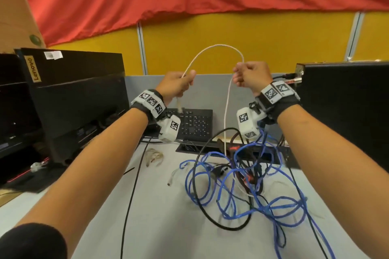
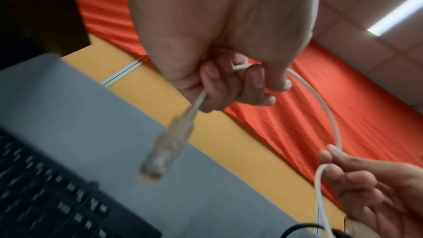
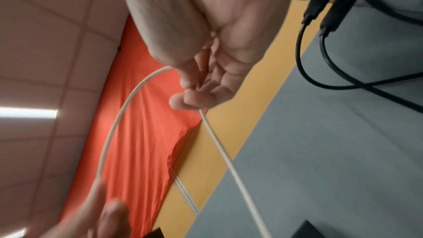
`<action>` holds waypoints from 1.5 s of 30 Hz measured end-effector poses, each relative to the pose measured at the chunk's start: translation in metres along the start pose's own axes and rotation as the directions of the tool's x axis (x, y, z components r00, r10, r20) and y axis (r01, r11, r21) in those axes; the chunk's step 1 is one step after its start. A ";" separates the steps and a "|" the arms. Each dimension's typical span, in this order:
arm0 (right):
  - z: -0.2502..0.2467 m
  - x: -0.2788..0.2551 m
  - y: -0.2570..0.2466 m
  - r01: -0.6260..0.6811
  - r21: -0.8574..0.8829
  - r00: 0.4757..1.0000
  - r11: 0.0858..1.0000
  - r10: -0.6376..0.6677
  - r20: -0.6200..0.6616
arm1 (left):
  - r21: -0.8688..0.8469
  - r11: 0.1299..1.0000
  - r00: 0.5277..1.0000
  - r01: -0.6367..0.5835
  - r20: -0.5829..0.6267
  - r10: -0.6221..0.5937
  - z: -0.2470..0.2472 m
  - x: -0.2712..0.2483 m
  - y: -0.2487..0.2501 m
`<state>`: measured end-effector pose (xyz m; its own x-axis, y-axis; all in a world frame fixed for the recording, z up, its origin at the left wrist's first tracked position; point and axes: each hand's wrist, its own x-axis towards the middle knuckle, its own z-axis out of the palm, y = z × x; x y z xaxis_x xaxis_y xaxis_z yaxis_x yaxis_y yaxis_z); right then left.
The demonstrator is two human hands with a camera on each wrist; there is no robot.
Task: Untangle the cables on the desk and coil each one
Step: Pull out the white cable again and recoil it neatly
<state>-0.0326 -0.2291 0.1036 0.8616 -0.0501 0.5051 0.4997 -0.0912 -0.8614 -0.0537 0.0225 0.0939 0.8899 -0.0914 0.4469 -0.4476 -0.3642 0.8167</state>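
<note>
Head view: the left hand (image 1: pixel 179 86) grips a thin white cable (image 1: pixel 219 46) near its clear plug; the right hand (image 1: pixel 251 75) pinches it further along. It arches between them, then drops below the right hand into tangled blue and black cables (image 1: pixel 242 183) on the grey table (image 1: pixel 160 216). It looks light and springy; best held near the plug.

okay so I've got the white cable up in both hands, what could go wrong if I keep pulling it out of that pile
The white cable drops from your right hand into the tangle of blue cable and black cable; pulling may tighten a knot or drag the pile. The clear plug dangling below your left hand could strike the keyboard.
</note>
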 end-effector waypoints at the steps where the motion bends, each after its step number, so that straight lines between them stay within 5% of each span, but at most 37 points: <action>1: -0.005 0.005 -0.005 0.012 0.021 0.999 1.000 -0.011 -0.047 | -0.107 0.994 0.999 0.030 0.030 -0.027 -0.001 -0.001 -0.007; 5: -0.019 0.014 -0.017 0.055 -0.072 0.993 0.996 -0.063 -0.105 | -0.405 0.912 0.998 0.061 0.049 -0.045 0.003 -0.003 -0.019; 9: -0.018 0.005 -0.017 0.073 -0.465 0.988 0.882 0.000 0.156 | -0.676 0.736 0.996 -0.014 -0.076 -0.050 0.010 -0.001 0.000; 11: -0.007 -0.003 -0.016 0.121 -0.508 0.945 0.853 0.057 0.322 | -0.762 0.644 0.992 -0.067 -0.119 -0.037 0.017 -0.002 0.020; 15: 0.022 -0.022 -0.013 0.027 -0.097 0.860 0.995 0.026 0.510 | -0.794 0.596 0.976 -0.124 -0.206 -0.072 0.041 -0.002 0.051; 19: 0.029 -0.026 -0.010 0.019 0.134 0.841 0.991 -0.089 0.534 | -0.727 0.682 0.954 -0.081 -0.254 -0.157 0.052 -0.002 0.053; 21: 0.028 -0.021 -0.008 0.090 0.109 0.903 0.990 -0.127 0.411 | -0.624 0.781 0.959 0.018 -0.211 -0.190 0.053 -0.003 0.045; 23: 0.025 -0.015 -0.006 0.100 -0.012 0.954 0.995 -0.092 0.284 | -0.300 0.947 0.944 0.114 -0.263 -0.197 0.055 -0.003 0.033; 26: 0.021 -0.011 -0.001 0.140 -0.273 0.965 0.952 -0.069 0.252 | 0.217 0.975 0.917 0.048 -0.397 0.043 0.059 -0.004 0.017; 27: 0.020 -0.013 0.000 0.180 -0.348 0.956 0.920 -0.080 0.284 | 0.361 0.929 0.888 -0.078 -0.399 0.230 0.061 -0.006 0.016; 29: 0.020 -0.018 0.001 0.254 -0.439 0.928 0.862 -0.089 0.362 | 0.649 0.697 0.791 -0.304 -0.237 0.565 0.062 -0.006 0.014; 31: 0.020 -0.022 0.000 0.305 -0.497 0.903 0.812 -0.081 0.422 | 0.788 0.462 0.801 -0.408 0.066 0.595 0.062 -0.005 0.018; 32: 0.021 -0.023 -0.001 0.319 -0.518 0.895 0.794 -0.071 0.441 | 0.791 0.423 0.833 -0.442 0.187 0.520 0.062 -0.006 0.021; 34: 0.019 -0.024 -0.003 0.344 -0.524 0.881 0.779 -0.075 0.466 | 0.734 0.517 0.886 -0.441 0.261 0.385 0.060 -0.008 0.024; 40: 0.018 -0.025 -0.010 0.365 -0.413 0.897 0.834 -0.196 0.397 | 0.293 0.911 0.953 -0.291 0.173 0.249 0.050 -0.015 0.029; 45: 0.014 -0.025 -0.018 0.351 -0.305 0.877 0.886 -0.197 0.438 | -0.123 0.987 0.958 -0.099 0.258 0.128 0.035 -0.022 0.033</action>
<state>-0.0616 -0.2122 0.1061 0.6964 0.4094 0.5894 0.7176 -0.4012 -0.5692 -0.0845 -0.0197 0.0984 0.8175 -0.3732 0.4387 -0.5410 -0.2361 0.8072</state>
